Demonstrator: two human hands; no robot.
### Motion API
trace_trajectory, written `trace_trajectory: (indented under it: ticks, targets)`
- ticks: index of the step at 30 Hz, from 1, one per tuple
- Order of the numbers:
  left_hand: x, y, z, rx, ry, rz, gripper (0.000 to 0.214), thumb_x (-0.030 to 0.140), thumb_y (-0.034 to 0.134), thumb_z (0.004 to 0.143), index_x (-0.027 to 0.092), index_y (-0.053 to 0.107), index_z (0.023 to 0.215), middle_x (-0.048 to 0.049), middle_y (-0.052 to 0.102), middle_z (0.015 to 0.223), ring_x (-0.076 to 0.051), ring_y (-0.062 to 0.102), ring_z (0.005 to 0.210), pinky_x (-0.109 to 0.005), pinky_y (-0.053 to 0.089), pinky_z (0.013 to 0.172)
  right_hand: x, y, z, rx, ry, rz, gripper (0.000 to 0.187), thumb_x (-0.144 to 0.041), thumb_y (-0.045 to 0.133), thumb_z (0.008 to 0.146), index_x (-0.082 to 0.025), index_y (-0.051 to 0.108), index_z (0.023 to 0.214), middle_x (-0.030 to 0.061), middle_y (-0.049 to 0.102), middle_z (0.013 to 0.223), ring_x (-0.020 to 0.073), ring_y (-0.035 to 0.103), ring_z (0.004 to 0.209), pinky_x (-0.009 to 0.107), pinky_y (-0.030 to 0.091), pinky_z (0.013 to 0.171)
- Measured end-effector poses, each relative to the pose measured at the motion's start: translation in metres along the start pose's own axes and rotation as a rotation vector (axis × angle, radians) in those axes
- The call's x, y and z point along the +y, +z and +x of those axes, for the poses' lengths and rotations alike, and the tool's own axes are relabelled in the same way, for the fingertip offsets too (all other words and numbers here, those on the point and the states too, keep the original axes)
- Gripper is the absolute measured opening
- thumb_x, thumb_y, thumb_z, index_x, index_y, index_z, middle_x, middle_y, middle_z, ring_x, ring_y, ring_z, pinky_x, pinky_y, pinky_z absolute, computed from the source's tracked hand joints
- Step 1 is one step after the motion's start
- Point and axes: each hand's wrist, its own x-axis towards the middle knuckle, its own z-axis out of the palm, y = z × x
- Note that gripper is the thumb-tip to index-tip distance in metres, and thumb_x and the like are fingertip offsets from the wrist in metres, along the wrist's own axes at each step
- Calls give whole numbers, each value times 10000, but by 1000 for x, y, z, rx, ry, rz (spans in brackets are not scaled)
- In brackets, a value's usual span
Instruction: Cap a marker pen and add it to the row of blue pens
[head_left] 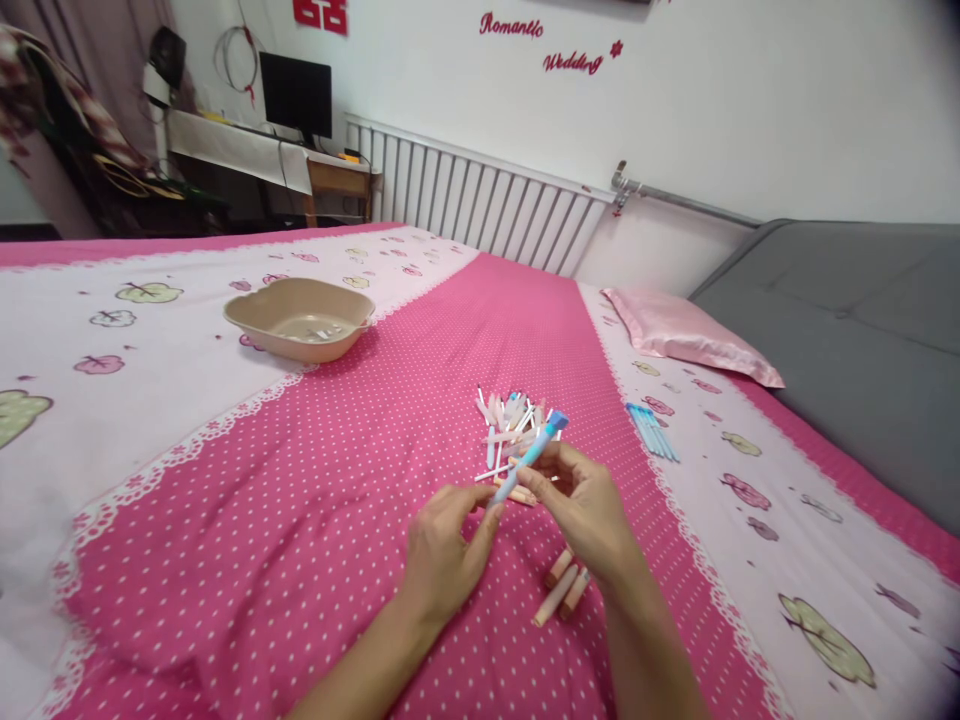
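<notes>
Blue-ended marker pen (531, 453): in the head view you have it slanting between your hands, above the polka-dot bedspread (300, 520), in front of the pile of loose pens (491, 445). Your left hand (444, 545) has thumb and forefinger pinched at its lower end; your right hand (592, 505) clamps its barrel. It should feel light, stiff, slightly slippery; mid-barrel looks the surest hold.

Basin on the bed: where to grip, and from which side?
Probably the rim's near right stretch, from above: the basin sits upright with sides flaring outward, so a pinch across that edge should hold. That stretch also lies nearest the left hand. Keep it level, since small pieces lie inside.
</notes>
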Motion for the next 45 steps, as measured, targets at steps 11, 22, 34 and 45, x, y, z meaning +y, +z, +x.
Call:
trace_trajectory:
  ticks: [11,22,34,45]
  targets:
    - [0,1,2,19,-15,-28,171,277,525,856,223,637,972,0,667,761,-121,577,670,-234,450,624,2,8,0,15,-35,-5,192,-335,622,780,-185,640,898,38,669,842,182,627,796,308,491,720]
    - [1,-1,3,25,-64,-84,193,291,522,855,208,641,983,-3,677,754,-120,596,666,-238,466,619,8,11,2,-22,-37,-5,239,-316,622,776,-197,623,983,53,659,930,192,624,877,327,503,764]
    - [-1,-5,10,134,-329,-203,265,390,554,806,171,619,941,-37,707,787,-162,650,689,-284,497,623,8,18,0,-211,25,-193,155,-175,598,734,-172,631,885,48,670,869,168,635,793,310,509,728]
    - [-5,-5,8,140,-350,-200,271,400,553,806,170,610,937,-42,707,792,-170,652,700,-294,496,636,22,32,4,-169,56,-98,77,-166,598,705,-166,599,782,26,655,734,155,630,661,279,495,630]
